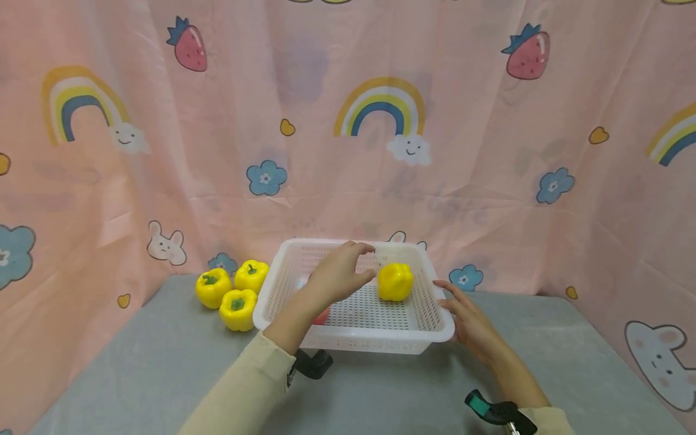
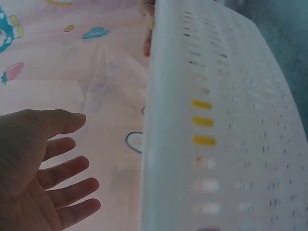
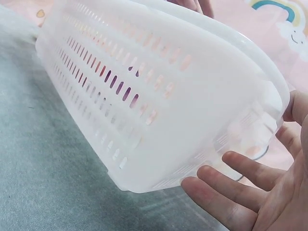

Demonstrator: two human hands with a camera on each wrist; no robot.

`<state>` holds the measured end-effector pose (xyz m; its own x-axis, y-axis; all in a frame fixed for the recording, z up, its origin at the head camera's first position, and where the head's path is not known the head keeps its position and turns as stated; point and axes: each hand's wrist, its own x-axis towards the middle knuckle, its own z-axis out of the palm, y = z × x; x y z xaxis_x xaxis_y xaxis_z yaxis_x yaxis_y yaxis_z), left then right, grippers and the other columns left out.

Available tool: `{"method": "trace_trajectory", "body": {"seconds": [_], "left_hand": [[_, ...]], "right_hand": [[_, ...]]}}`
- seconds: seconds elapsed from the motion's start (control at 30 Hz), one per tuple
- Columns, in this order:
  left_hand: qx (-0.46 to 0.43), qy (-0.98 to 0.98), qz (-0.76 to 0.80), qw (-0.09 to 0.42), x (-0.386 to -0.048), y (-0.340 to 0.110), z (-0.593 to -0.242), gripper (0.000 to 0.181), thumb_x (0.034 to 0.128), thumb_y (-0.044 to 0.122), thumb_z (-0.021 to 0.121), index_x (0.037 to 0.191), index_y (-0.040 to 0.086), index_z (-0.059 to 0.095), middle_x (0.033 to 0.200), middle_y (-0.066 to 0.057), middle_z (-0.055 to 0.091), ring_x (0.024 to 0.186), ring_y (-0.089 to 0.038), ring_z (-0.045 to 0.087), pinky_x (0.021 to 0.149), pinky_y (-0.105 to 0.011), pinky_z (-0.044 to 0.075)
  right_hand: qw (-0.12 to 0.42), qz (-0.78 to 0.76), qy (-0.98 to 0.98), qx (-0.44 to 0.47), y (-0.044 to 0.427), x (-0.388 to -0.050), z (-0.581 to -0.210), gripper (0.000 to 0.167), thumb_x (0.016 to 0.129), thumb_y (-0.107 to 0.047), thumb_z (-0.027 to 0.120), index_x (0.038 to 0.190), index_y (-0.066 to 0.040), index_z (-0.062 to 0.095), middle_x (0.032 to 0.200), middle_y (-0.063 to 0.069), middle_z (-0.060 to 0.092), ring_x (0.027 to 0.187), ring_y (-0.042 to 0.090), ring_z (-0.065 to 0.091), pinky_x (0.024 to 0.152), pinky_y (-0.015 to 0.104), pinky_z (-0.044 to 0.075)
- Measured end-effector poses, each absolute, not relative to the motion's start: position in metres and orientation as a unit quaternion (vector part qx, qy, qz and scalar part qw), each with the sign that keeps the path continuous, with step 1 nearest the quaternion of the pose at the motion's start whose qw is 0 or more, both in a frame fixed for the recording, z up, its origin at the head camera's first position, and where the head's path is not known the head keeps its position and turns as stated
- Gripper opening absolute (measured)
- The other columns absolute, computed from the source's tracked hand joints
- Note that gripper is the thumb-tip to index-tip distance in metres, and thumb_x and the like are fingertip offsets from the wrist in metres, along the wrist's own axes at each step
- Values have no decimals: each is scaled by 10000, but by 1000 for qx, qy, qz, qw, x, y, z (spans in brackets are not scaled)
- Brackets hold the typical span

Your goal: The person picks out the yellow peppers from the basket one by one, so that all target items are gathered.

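Observation:
A white slotted plastic basket (image 1: 375, 339) stands on the grey table. Inside it, toward the right, lies a yellow bell pepper (image 1: 395, 282). My left hand (image 1: 341, 272) hovers over the basket, left of that pepper and apart from it, its thumb and fingers spread with nothing between them. Beneath my left forearm a red rounded thing (image 1: 322, 316) shows in part; its kind is hidden. At the basket's right end is my right hand (image 1: 472, 320), its mostly straight fingers (image 3: 240, 166) against the outer wall. Something purple (image 3: 120, 89) shows through the slots in the right wrist view.
Three more yellow bell peppers (image 1: 237, 309) sit together on the table (image 1: 163, 362), just left of the basket. Behind the table hangs a pink patterned curtain (image 1: 348, 199). Black wrist devices (image 1: 312, 364) are worn at both wrists.

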<state>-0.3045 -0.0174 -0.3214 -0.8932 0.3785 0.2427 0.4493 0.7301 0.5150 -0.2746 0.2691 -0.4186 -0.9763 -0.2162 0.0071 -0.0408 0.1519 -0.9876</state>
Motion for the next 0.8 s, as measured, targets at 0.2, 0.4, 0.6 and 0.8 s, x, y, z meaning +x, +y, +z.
{"method": "trace_trajectory", "body": {"seconds": [0.2, 0.4, 0.6, 0.8], "left_hand": [[-216, -927, -304, 40, -319, 7, -333, 485, 945, 271, 705, 1403, 160, 587, 1406, -80, 616, 1245, -260, 619, 1069, -452, 530], [-207, -918, -338, 21, -333, 20, -351, 477, 943, 228, 707, 1393, 118, 591, 1413, -114, 615, 1283, -302, 603, 1082, -473, 515], [-204, -925, -320, 12, -341, 30, -362, 485, 941, 225, 702, 1397, 112, 585, 1421, -108, 610, 1309, -291, 587, 1123, -471, 480], [-212, -929, -303, 14, -345, 44, -362, 507, 930, 240, 713, 1405, 124, 579, 1420, -98, 611, 1302, -275, 589, 1141, -469, 464]], "right_hand": [[67, -642, 759, -82, 270, -275, -418, 577, 1078, -347, 432, 1588, -227, 190, 1621, 203, 277, 1070, 297, 679, 855, 420, 628], [73, -644, 757, -84, 269, -275, -420, 562, 1081, -330, 423, 1581, -200, 201, 1582, 228, 319, 1021, 271, 693, 827, 396, 635], [74, -648, 752, -100, 270, -276, -422, 552, 1092, -320, 397, 1581, -172, 188, 1534, 280, 355, 984, 238, 714, 785, 383, 641], [76, -650, 751, -90, 271, -277, -421, 547, 1089, -314, 400, 1579, -184, 193, 1554, 264, 348, 984, 250, 711, 790, 389, 641]]}}
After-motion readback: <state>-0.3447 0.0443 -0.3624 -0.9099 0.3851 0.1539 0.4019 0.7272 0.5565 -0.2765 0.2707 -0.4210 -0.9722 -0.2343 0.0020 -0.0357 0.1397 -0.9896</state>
